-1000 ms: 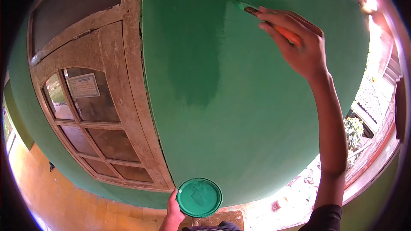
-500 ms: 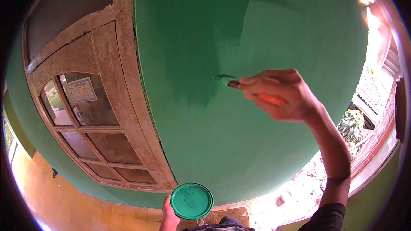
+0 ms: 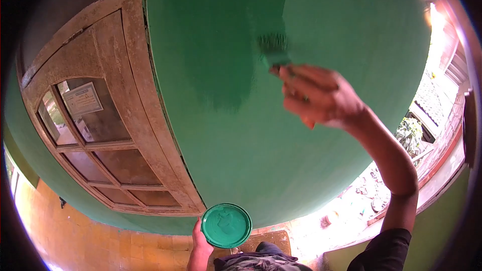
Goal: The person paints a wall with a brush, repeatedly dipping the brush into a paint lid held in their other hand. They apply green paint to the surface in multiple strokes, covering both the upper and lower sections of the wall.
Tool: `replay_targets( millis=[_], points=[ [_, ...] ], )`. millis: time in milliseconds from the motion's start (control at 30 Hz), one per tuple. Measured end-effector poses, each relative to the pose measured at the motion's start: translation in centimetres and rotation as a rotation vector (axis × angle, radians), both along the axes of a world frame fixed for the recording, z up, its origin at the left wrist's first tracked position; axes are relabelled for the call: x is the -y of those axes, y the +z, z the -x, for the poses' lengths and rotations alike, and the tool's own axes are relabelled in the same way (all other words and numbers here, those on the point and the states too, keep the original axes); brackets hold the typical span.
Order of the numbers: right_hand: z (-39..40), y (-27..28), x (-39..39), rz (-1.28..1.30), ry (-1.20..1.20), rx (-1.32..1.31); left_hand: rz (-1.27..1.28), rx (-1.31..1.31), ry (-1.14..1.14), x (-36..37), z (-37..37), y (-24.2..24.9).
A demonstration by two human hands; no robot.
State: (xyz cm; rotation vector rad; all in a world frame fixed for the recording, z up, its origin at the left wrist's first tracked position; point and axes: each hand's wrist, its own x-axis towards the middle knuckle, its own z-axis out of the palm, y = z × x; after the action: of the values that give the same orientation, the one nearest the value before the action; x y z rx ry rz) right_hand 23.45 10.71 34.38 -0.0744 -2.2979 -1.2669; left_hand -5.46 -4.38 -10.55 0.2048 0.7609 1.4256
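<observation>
My right hand (image 3: 321, 95) is closed around the handle of a paintbrush (image 3: 274, 50), whose orange end shows below the fingers. Its bristles point up, at the lower edge of a darker green painted patch (image 3: 216, 40) on the green wall (image 3: 321, 170). Whether the tips touch the wall is hard to tell. Low in the view, my left hand (image 3: 200, 241) grips the left side of a round tub of green paint (image 3: 226, 225), held level enough that the paint surface faces me.
Left of the painted wall stands a worn wooden door (image 3: 143, 85) with glass panes and a paper notice (image 3: 83, 99). Yellowish floor tiles (image 3: 95, 221) lie below. At the right are a bright outdoor opening and a leafy plant (image 3: 409, 133).
My right hand has raised the brush, turning its bristles from leftward to upward, near the dark patch. The paint tub sits slightly higher in view, and the door has shifted left.
</observation>
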Motion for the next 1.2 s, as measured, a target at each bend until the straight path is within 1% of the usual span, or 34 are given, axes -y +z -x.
replay_targets(
  millis=[67,100,167,267,300,333,400,433,467,533,567,633,667,733,767,800,867,900,933,1000,1033,1067,1133,1200],
  points=[
    [0.4,-2.2,0.7,0.089,-0.043,0.049,0.021,0.013,-0.015,0.0,0.2,-0.5],
    [0.3,-2.5,1.1,0.090,-0.044,0.047,0.022,0.011,-0.015,0.0,0.1,-0.1],
    [-0.2,-2.8,1.8,0.464,0.096,-0.093,0.032,-0.028,0.013,0.0,-0.2,0.9],
    [-1.0,-1.7,0.3,0.439,0.129,-0.137,0.013,-0.069,0.027,0.0,-0.2,1.1],
    [-1.5,-1.2,-0.5,0.467,0.116,-0.214,0.023,-0.070,0.022,0.1,-0.3,1.5],
    [-1.7,-0.5,-0.5,0.477,0.112,-0.217,0.026,-0.080,0.025,0.1,-0.4,2.1],
    [-1.6,1.0,0.0,0.362,0.023,-0.257,0.035,-0.085,0.029,0.2,-0.4,2.2],
    [-1.5,1.0,-0.2,0.212,0.096,-0.241,0.019,-0.048,0.018,0.1,-0.2,1.8],
    [-1.1,0.9,-0.1,0.218,0.096,-0.237,0.003,-0.010,0.007,0.0,-0.1,1.4],
    [-0.4,0.3,0.4,-0.109,0.077,-0.241,0.030,0.007,0.009,0.1,0.0,1.4],
    [-0.2,-0.4,0.5,-0.103,0.077,-0.239,0.053,0.021,0.009,0.1,-0.1,1.3],
    [0.2,-3.1,0.4,-0.003,-0.070,-0.052,0.041,0.022,0.001,0.0,0.0,0.4],
    [0.6,-4.4,0.6,0.003,-0.072,-0.053,0.019,0.024,-0.005,-0.1,0.1,0.1],
    [1.2,-6.2,1.1,0.159,0.005,0.027,0.007,0.032,-0.013,-0.1,-0.1,0.8],
    [0.9,-6.2,1.8,0.340,-0.029,0.045,-0.009,0.039,-0.022,-0.1,-0.2,1.1],
    [0.7,-6.1,1.5,0.343,-0.030,0.043,-0.006,0.037,-0.023,-0.2,-0.1,1.2],
    [0.1,-5.4,0.4,0.586,0.165,-0.149,-0.022,0.042,-0.012,-0.3,-0.2,1.2],
    [-0.6,-4.7,-0.1,0.592,0.071,-0.204,-0.019,0.038,-0.017,-0.3,-0.1,1.1],
    [-1.0,-4.0,-0.4,0.594,0.067,-0.209,-0.011,0.036,-0.006,-0.3,0.0,0.8],
    [-1.5,-2.9,-0.6,0.536,0.035,-0.274,0.000,0.033,0.001,-0.2,0.2,0.7],
    [-1.2,-2.8,-0.3,0.441,0.080,-0.295,0.010,0.043,0.001,-0.1,0.2,0.9],
    [-1.1,-2.7,0.1,0.442,0.080,-0.293,0.022,0.055,0.002,0.0,0.1,1.0],
    [-0.9,-2.8,0.8,0.047,0.080,-0.281,0.042,0.069,0.010,0.3,0.2,0.6],
    [-0.9,-3.2,0.5,-0.004,0.064,-0.279,0.051,0.083,0.017,0.2,0.2,0.3]
  ],
)
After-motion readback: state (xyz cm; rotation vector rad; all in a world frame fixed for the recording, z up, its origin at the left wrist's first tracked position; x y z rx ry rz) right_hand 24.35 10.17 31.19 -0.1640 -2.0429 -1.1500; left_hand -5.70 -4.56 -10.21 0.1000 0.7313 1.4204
